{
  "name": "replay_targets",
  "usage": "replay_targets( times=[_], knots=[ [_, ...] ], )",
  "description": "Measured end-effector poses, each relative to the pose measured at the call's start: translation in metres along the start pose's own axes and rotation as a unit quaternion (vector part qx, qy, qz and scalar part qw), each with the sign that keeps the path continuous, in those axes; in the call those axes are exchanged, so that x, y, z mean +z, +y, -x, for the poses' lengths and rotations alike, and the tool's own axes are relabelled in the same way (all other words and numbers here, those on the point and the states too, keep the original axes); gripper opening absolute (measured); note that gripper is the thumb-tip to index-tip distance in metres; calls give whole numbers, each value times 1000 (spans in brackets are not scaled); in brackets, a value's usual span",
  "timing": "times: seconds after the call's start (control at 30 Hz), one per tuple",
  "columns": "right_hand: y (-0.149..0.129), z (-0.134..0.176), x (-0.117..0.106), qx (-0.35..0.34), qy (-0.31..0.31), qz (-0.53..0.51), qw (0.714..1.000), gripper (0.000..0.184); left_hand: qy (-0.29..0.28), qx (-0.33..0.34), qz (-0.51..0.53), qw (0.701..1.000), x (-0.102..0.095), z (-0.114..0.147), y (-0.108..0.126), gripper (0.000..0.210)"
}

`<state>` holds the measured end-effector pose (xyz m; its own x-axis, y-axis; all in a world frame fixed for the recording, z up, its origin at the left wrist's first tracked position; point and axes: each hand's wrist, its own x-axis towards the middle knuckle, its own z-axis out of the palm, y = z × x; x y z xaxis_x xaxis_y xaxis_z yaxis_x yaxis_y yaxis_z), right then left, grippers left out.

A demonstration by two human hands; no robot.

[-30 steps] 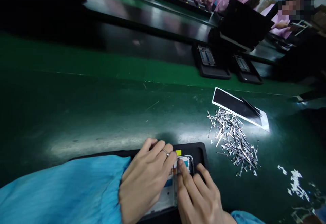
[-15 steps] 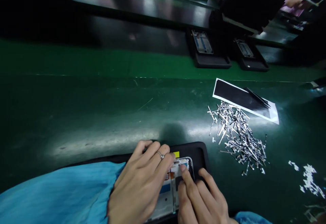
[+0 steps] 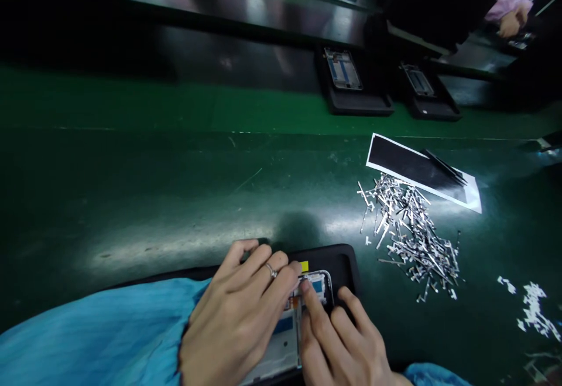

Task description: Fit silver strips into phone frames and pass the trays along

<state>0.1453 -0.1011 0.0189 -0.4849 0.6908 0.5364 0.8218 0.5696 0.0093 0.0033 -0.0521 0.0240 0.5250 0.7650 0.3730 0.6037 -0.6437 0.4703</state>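
A silver phone frame [image 3: 281, 348] with blue strips and a small circuit part near its top lies in a black tray [image 3: 346, 254] at the front. My left hand [image 3: 239, 307], wearing a ring, lies across the frame's left side with fingers bent together at its upper edge; the thumb is hidden. Extended from my right hand [image 3: 340, 339], the index finger presses on the upper part of the frame, close to the left fingertips. Its other fingers are loosely bent and apart, with nothing visible in them. A yellow tab [image 3: 304, 266] shows just above the frame.
Loose thin metal strips [image 3: 413, 228] lie piled on the green table to the right, below a white-edged black sheet [image 3: 408, 169] with tweezers [image 3: 445, 166]. Small white pieces [image 3: 533, 310] lie farther right. Two black trays [image 3: 360, 103] with phone frames stand behind. A co-worker's hand [image 3: 511, 23] is beyond.
My right index fingertip has slid slightly left and up along the frame, nearer my left fingers. Both back trays have shifted a little left. The co-worker's hand has moved down.
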Motion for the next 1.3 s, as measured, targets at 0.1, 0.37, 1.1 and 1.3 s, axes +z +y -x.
replay_targets(
  times=[0.1,0.37,1.1,1.3],
  knots=[
    [1,-2,0,12,1,-7,1000,31,9,14,-14,1000,-1,2,-2,29],
    [0,-3,1,15,9,-31,999,38,-14,-12,15,1000,-2,0,3,30],
    [-4,1,0,74,16,-17,997,35,-69,-111,115,985,-5,-3,9,26],
    [-6,7,2,94,5,-26,995,34,-34,-114,150,981,-4,-2,10,28]
  ],
)
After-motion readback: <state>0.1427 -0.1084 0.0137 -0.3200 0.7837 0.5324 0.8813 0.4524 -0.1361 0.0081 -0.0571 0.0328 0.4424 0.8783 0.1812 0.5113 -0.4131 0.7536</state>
